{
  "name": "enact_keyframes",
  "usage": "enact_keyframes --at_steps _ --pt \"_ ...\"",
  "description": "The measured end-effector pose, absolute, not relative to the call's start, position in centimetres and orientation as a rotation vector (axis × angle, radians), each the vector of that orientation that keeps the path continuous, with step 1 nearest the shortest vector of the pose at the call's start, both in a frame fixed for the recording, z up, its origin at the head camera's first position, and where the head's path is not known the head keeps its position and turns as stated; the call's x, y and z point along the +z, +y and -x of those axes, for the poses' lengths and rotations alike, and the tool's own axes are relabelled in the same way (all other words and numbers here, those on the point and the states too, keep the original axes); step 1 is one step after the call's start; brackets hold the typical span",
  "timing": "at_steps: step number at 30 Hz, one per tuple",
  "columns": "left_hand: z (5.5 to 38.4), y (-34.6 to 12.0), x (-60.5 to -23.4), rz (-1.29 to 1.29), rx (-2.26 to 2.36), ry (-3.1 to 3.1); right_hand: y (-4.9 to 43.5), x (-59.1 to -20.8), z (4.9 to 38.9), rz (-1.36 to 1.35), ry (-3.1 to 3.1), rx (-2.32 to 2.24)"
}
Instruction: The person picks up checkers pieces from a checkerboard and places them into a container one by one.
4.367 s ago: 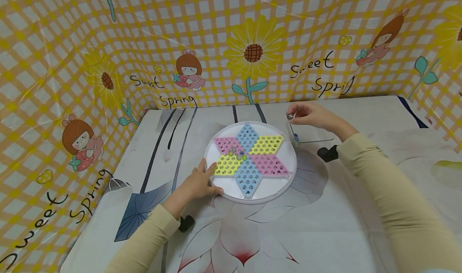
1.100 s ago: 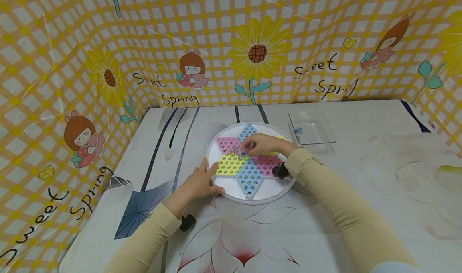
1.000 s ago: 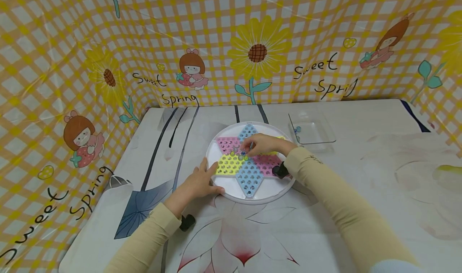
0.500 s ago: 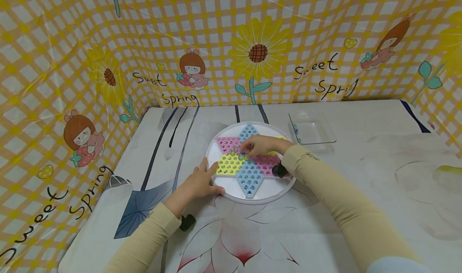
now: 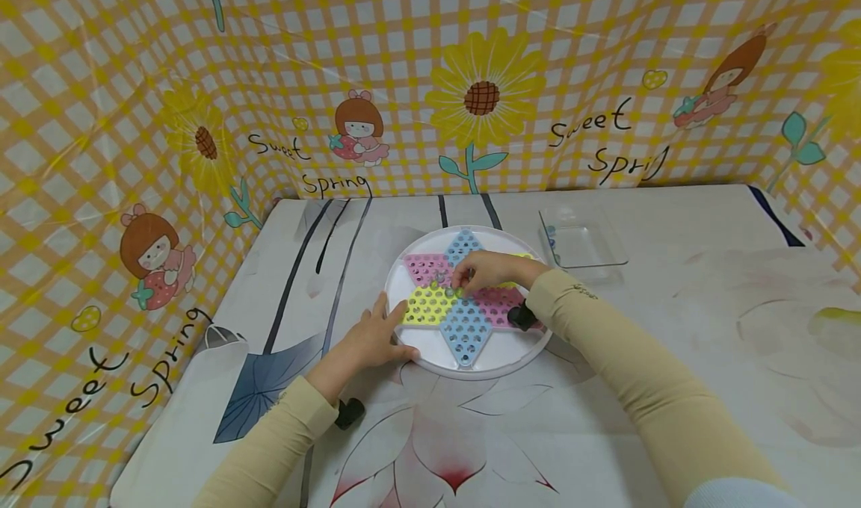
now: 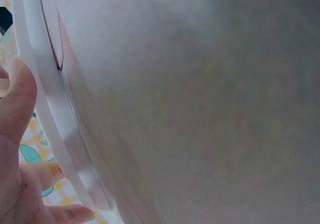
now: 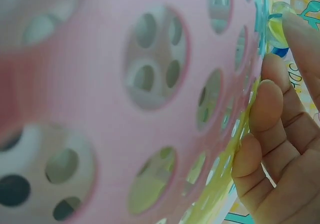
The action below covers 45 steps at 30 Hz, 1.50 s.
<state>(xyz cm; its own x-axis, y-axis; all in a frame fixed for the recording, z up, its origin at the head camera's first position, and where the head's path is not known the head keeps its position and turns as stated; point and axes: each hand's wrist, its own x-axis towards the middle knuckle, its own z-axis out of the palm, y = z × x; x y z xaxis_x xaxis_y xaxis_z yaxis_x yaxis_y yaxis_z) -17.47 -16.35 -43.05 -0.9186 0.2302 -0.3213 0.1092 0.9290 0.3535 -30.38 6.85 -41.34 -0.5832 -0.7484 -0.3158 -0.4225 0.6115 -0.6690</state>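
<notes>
A round white Chinese checkers board (image 5: 420,351) lies mid-table in the head view, its six-pointed star made of pink, yellow and blue perforated sections. My left hand (image 5: 366,340) rests with spread fingers on the board's left rim. Over the star's centre, my right hand (image 5: 487,269) has its thumb and fingertips drawn together at a marble. In the right wrist view, a clear yellow-green marble (image 7: 278,29) sits by the thumb, and a blue marble (image 7: 280,51) shows partly between thumb and finger. Several marbles (image 5: 440,276) cluster left of my right fingertips; the fingers hide part of the centre.
A clear rectangular container (image 5: 588,246) stands behind and to the right of the board, with a few blue marbles (image 5: 551,239) along its left side. A yellow checked cloth (image 5: 397,67) hangs behind and left of the table. The table cover (image 5: 605,433) bears printed flowers.
My right hand has come from the container to the board's centre. Within the last second its fingertips have shifted slightly right. My left hand stays on the rim.
</notes>
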Motion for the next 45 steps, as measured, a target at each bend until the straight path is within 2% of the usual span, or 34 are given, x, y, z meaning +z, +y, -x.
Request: enact_keyframes --at_steps 15,23,31,45 --pt "17.5 -16.3 -43.0 -0.256 0.453 2.727 6.9 -41.2 30.4 0.840 2.252 -0.676" --pt "17.5 -16.2 -42.9 -0.248 0.476 2.717 7.2 -41.3 30.6 0.898 2.224 -0.703" --pt "17.4 -16.2 -42.8 -0.247 0.469 2.724 7.6 -41.1 30.5 0.847 2.163 -0.831" --pt "17.4 -16.2 -42.9 -0.235 0.465 2.720 8.2 -40.9 30.2 0.960 2.048 -1.069"
